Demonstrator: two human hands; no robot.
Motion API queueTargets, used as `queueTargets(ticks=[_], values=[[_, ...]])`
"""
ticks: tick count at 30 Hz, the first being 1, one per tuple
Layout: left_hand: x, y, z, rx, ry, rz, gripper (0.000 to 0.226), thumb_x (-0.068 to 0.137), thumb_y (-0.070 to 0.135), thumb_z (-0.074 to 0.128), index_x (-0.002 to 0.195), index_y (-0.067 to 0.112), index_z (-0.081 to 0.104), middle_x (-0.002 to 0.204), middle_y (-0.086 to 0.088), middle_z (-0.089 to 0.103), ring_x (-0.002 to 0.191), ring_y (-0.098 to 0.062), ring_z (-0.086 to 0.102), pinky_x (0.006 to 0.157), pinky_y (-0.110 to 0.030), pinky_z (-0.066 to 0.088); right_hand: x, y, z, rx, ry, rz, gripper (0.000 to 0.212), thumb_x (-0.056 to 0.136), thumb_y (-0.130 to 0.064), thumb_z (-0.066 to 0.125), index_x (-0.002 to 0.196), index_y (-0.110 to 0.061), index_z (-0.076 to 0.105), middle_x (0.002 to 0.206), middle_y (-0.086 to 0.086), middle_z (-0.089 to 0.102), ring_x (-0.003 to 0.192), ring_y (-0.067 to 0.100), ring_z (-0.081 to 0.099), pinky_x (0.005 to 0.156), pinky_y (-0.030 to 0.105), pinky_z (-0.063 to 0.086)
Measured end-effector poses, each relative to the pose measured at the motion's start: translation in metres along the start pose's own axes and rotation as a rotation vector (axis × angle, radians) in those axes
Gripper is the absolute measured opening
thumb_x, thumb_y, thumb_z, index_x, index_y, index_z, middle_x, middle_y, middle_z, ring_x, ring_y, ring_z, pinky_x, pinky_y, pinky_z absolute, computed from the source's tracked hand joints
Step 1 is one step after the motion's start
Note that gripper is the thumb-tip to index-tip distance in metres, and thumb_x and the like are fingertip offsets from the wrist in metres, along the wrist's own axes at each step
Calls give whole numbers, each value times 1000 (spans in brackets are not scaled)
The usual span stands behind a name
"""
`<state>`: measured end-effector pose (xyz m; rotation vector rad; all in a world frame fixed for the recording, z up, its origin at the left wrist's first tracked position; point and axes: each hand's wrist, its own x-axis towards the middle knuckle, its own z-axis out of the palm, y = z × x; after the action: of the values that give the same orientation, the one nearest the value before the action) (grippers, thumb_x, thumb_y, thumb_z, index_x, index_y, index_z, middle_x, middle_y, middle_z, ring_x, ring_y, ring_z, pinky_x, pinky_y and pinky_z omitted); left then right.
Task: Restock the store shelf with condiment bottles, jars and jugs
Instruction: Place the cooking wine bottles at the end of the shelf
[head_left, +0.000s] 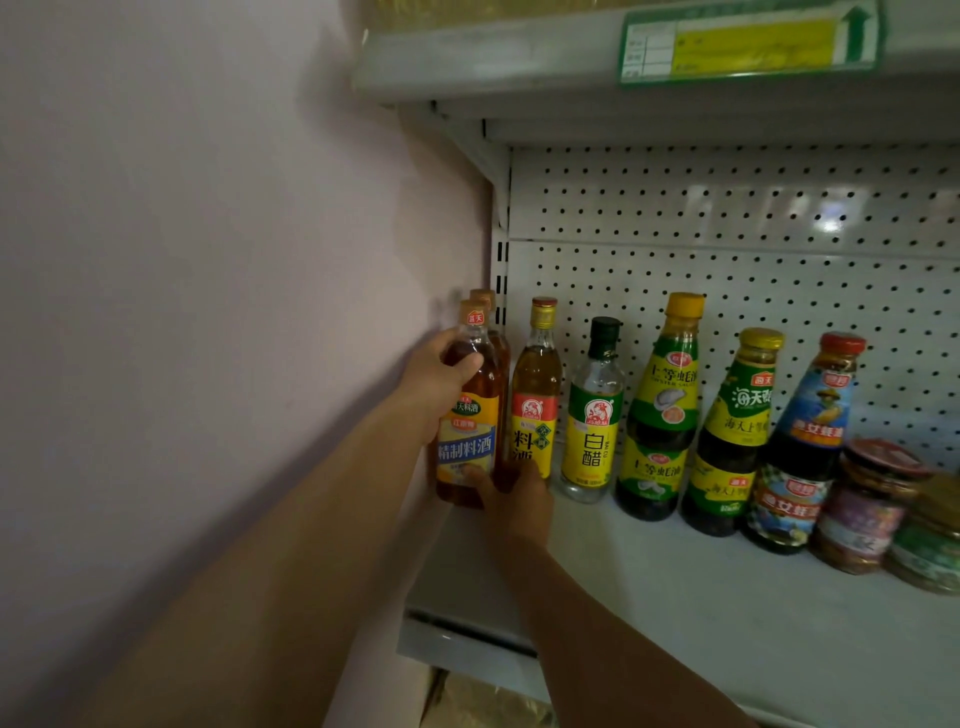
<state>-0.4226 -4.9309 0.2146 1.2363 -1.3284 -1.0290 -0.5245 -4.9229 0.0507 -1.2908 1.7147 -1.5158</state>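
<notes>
The amber cooking-wine bottle (467, 410) stood upright at the shelf's (727, 597) far left end, against the wall (208, 312), a matching bottle (491, 332) directly behind it. The left hand (439, 382) gripped its shoulder, thumb across the front. The right hand (511, 496) held its base, fingertips on the lower label. A yellow-labelled bottle (535, 395) stood just beside.

Seven bottles (592, 410), three jars (865, 506), two hands (439, 382)
</notes>
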Motion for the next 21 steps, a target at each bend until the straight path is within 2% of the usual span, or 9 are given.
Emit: queueTargets(ticks=[3, 8, 10, 12, 14, 17, 21], values=[[5, -3, 1, -3, -9, 4, 40, 100, 21, 56, 138, 33, 51, 121, -2, 66, 86, -13, 65, 58, -27, 47, 1, -2, 0, -13, 5, 20, 38, 76, -44, 82, 92, -24, 54, 88, -4, 64, 83, 18, 62, 75, 33, 51], [16, -6, 4, 5, -10, 11, 36, 101, 22, 55, 134, 36, 53, 122, 0, 65, 91, -17, 66, 57, -27, 46, 3, -1, 3, -21, 26, 41, 35, 78, -46, 80, 90, -25, 55, 90, -2, 66, 86, 20, 64, 75, 35, 52], [16, -7, 5, 22, -1, 25, 35, 100, 25, 57, 132, 39, 54, 120, 0, 66, 95, -21, 68, 63, -31, 53, 4, -1, 3, -34, 30, 52, 33, 80, -46, 78, 91, -25, 54, 90, -4, 65, 87, 21, 64, 74, 33, 49], [20, -14, 8, 39, 2, 50, 35, 98, 30, 58, 130, 41, 54, 119, -2, 67, 97, -24, 70, 75, -43, 60, 5, -1, 3, -53, 30, 63, 34, 82, -47, 76, 92, -24, 54, 90, -4, 64, 87, 21, 63, 73, 32, 47], [24, -24, 9, 66, 20, 78, 36, 96, 33, 59, 130, 42, 53, 116, -1, 68, 97, -24, 70, 84, -49, 59, 5, -1, 3, -68, 29, 69, 36, 81, -50, 76, 94, -23, 56, 91, -4, 65, 87, 21, 64, 74, 33, 48], [22, -24, 8, 64, 31, 76, 36, 97, 32, 59, 130, 43, 52, 115, 1, 68, 97, -23, 69, 85, -50, 59, 5, -2, 4, -79, 35, 61, 41, 80, -53, 76, 97, -19, 59, 91, -2, 66, 86, 21, 64, 76, 36, 52], [26, -11, 6, 51, 0, -11, 39, 98, 28, 59, 134, 41, 52, 118, 1, 66, 99, -25, 67, 86, -48, 56, 4, -4, 3, -73, 45, 64, 40, 79, -53, 76, 93, -20, 58, 87, -2, 65, 84, 21, 63, 75, 35, 51]])
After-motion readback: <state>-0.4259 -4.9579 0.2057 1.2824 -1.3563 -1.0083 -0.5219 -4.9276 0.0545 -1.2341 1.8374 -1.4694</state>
